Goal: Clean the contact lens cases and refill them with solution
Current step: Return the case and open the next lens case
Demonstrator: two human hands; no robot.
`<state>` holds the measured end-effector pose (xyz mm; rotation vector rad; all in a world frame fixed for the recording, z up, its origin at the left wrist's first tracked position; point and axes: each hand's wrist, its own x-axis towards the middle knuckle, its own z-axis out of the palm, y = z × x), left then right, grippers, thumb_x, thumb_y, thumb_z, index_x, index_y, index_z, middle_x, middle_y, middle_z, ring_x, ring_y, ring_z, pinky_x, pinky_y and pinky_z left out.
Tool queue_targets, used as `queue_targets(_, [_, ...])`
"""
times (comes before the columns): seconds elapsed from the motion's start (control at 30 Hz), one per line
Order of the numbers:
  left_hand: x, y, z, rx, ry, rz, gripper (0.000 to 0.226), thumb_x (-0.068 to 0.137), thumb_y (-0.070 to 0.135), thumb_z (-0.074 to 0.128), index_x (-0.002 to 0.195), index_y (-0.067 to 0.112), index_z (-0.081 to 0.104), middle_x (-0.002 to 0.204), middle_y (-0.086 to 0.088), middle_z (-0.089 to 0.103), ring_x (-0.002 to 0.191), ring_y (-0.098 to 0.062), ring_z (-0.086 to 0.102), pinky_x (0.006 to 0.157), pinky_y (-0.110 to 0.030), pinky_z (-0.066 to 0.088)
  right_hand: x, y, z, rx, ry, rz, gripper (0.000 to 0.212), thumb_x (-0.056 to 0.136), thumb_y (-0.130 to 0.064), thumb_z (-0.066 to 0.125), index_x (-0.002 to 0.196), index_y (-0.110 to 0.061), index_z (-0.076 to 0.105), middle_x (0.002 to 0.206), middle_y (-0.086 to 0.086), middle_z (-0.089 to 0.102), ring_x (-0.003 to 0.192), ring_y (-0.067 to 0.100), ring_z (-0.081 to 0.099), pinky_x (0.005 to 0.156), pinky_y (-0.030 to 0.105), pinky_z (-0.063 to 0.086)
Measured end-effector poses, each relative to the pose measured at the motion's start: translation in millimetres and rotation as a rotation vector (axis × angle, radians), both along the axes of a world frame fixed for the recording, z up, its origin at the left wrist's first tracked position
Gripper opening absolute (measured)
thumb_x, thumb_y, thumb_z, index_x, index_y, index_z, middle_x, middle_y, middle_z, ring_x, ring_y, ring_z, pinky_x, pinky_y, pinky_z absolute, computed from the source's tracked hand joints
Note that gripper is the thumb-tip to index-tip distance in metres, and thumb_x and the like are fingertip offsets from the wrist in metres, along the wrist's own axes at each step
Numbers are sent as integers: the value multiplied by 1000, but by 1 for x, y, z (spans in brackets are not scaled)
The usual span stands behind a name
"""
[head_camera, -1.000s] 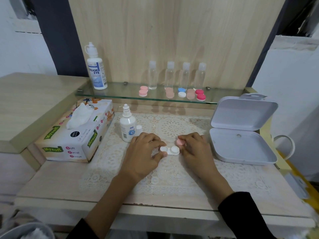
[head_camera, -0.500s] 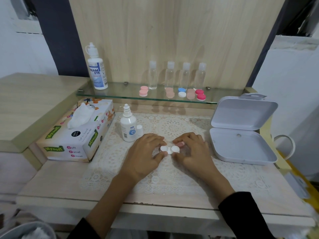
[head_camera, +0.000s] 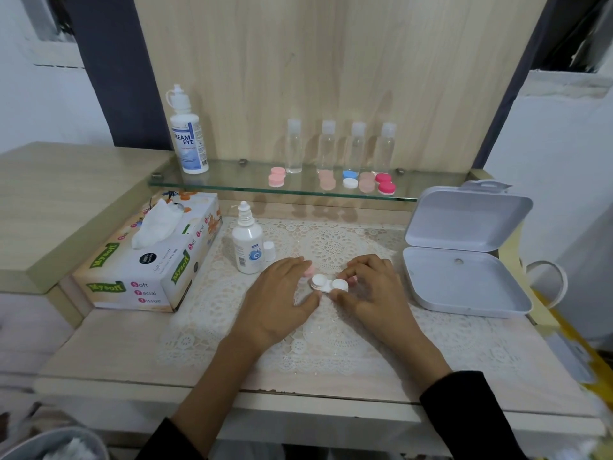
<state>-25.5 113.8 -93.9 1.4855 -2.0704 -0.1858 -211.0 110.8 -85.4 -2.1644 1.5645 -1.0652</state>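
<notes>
Change over the last second: the right grip (head_camera: 371,290) has closed in on the lens case (head_camera: 328,283). The pink cap it held clear of the case now shows only as a pink sliver under its fingertips. A second pink piece (head_camera: 309,270) shows beyond the left fingertips. It is probably the other cap, not confirmed.

Left grip (head_camera: 282,293): fingers curled over the left end of the case, thumb on its near side, pinching it.
Right grip: thumb and curled fingers pinch the right end. Cannot tell whether the cap is also held.

Case position: on the lace mat (head_camera: 331,340), about midway between the front and back edges of the counter (head_camera: 132,353), between the small bottle (head_camera: 247,247) and the open white box (head_camera: 464,280).

Judgement: this reads as capping the right well. Cannot see whether the wells hold solution. The small bottle stands uncapped, its white cap (head_camera: 269,250) beside it.

Legible text:
- Large bottle (head_camera: 189,141) on the glass shelf (head_camera: 232,180): "DREAM EYE".
- Tissue box (head_camera: 149,260) at the left edge: "Mysoft", "Soft Facial Tissue".
- Small bottle: blue eye logo, print too small to read.
</notes>
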Motion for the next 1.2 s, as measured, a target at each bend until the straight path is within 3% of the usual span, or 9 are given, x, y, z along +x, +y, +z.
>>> queue_targets(0.07, [0,0,0,-4,5,1,69,80,56,41,140,21,43,146,7,41,136,-6,31,105,-15,17,0,0,1,3,-10,4,41,68,-57,62,86,-21,69,103,-10,54,99,9,44,79,18,32])
queue_targets(0.13, [1,-1,-1,-6,14,0,67,80,54,44,139,21,45,145,7,43,135,-6,33,106,-16,18,0,1,2,8,-49,9,39,67,-58,60,84,-24,67,101,-12,54,98,7,44,78,18,32])
queue_targets(0.23, [2,-1,-2,-7,21,1,65,81,54,46,137,22,47,143,8,45,133,-6,35,106,-17,22,1,0,2,19,-121,11,21,73,-43,73,83,-26,65,96,-14,55,97,7,48,77,20,34])
queue_targets(0.5, [3,-3,-4,-7,24,-3,67,79,61,38,134,25,49,139,12,47,130,-4,37,104,-16,23,-8,5,15,-12,-231,5,16,77,-21,79,87,-18,67,96,-6,61,92,0,50,72,6,31])
queue_targets(0.73, [4,-4,-6,-8,20,-1,75,76,66,32,136,23,48,141,11,46,131,-4,36,104,-15,21,-56,6,35,-74,-238,-148,19,77,-25,79,91,-18,67,90,-11,63,82,4,55,62,5,35])
queue_targets(0.8, [3,-4,-6,-8,23,-3,75,76,66,32,135,23,48,141,10,46,131,-5,36,105,-15,21,-74,5,40,-72,-211,-217,20,78,-26,78,92,-17,68,87,-10,65,81,6,57,62,8,35])
queue_targets(0.93, [4,-5,-7,-9,32,-3,70,80,63,39,135,22,49,141,9,47,131,-6,37,105,-16,21,-106,6,44,-80,-114,-323,22,76,-23,81,89,-20,64,77,-15,62,74,8,58,65,26,40])
queue_targets(1.07, [5,-6,-7,-12,23,-2,64,82,56,44,136,22,48,142,9,46,132,-6,36,105,-15,19,-128,8,40,-112,45,-362,28,71,-18,84,93,-18,66,81,-3,65,73,19,57,68,34,46])
queue_targets(1.2, [4,-6,-7,0,17,-8,74,78,65,34,136,22,48,142,9,46,132,-5,36,106,-17,21,-133,10,38,-225,176,-321,32,67,-6,85,91,-17,68,81,-8,61,72,19,51,72,43,45])
